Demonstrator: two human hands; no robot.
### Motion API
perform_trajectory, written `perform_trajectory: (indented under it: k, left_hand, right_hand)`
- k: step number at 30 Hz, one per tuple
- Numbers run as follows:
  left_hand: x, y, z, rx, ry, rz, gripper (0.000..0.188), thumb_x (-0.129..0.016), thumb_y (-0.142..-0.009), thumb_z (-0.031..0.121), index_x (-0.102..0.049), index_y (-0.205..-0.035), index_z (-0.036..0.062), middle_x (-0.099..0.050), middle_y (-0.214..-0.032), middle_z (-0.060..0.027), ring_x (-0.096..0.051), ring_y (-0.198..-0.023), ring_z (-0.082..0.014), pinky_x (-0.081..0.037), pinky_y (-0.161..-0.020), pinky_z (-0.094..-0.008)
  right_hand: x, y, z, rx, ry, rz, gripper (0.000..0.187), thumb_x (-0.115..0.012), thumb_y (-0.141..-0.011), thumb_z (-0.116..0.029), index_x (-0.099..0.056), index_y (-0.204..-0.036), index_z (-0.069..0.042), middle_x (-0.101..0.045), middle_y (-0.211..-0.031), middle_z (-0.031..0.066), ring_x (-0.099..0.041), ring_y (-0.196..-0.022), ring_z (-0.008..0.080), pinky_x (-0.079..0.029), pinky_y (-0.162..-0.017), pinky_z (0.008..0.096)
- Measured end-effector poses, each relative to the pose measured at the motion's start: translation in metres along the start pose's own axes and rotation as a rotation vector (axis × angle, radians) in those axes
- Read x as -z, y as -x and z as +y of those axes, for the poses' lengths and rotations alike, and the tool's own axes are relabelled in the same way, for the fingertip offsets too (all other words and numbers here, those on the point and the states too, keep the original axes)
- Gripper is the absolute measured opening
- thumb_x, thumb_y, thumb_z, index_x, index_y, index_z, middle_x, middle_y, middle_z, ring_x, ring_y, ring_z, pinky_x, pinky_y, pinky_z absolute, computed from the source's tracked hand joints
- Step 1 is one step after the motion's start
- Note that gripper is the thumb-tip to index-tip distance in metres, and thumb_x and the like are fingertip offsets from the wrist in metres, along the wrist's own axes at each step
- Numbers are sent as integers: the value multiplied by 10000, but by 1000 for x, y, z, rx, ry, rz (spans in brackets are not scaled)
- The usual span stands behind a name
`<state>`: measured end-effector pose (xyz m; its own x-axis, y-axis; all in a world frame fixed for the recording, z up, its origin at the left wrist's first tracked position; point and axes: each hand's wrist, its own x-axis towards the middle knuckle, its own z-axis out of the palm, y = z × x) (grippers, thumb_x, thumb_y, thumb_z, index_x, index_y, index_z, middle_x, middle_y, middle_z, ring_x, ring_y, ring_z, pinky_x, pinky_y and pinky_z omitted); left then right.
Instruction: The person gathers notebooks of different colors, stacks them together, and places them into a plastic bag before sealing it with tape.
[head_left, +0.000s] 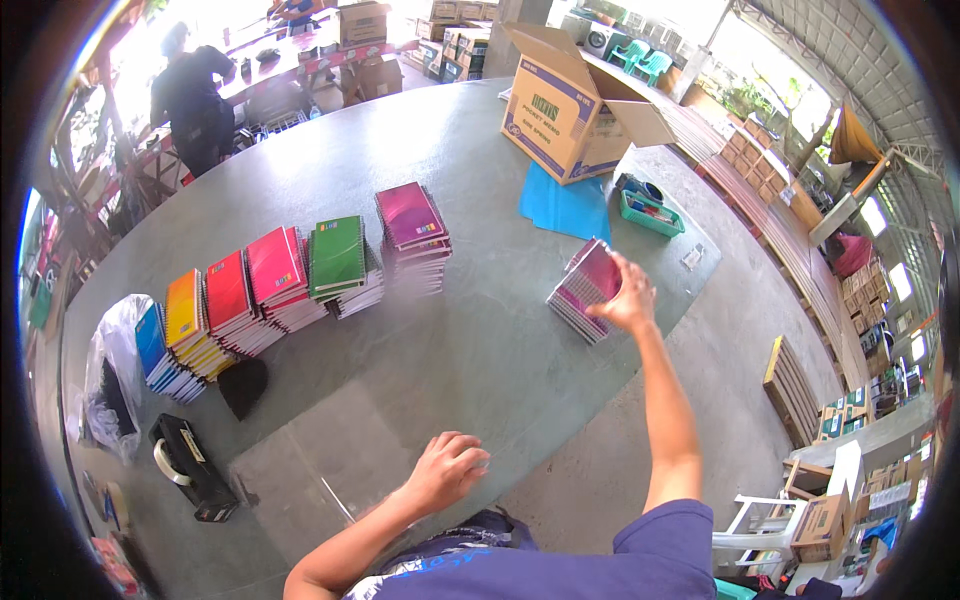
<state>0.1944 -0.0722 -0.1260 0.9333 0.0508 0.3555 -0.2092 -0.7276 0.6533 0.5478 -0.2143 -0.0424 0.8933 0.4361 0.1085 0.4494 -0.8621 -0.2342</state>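
At the table's right side my right hand (632, 297) is on a stack of purple spiral notebooks (588, 278), its thumb on the near side and its fingers over the right edge. My left hand (447, 468) hovers near the table's front edge, fingers loosely curled, with nothing visible in it. A row of spiral notebook stacks runs across the left half: blue (152, 338), yellow (186, 308), red (228, 287), pink (277, 264), green (338, 255) and purple (411, 215).
An open cardboard box (555, 125) stands at the back over blue sheets (565, 200), beside a teal tray (652, 213). A black case (190, 465) and a plastic bag (115, 375) lie at the left. Behind the table stands another person (195, 100).
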Motion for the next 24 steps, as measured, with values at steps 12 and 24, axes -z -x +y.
perform_trajectory:
  k: [12, 24]
  left_hand:
    - [50, 89, -53, 306, -307, -62, 229, -678, -730, 226, -646, -941, 141, -602, -1042, -76, -551, -981, -287, -446, -834, -414]
    - [356, 187, -184, 640, -1024, 582, 239, -647, -772, 155, -641, -993, 63, -624, -1061, -146, -544, -1074, -304, -432, -898, -403]
  right_hand:
    - [-75, -101, 26, 44, 248, 109, 815, -708, -686, -196, -310, -1397, -223, -298, -1452, 85, -267, -1339, 303, -231, -1087, 493]
    - [-71, 18, -158, 774, -296, 123, 414, -679, -718, -67, -593, -1123, -70, -408, -1366, 180, -336, -1296, 349, -258, -1072, 462]
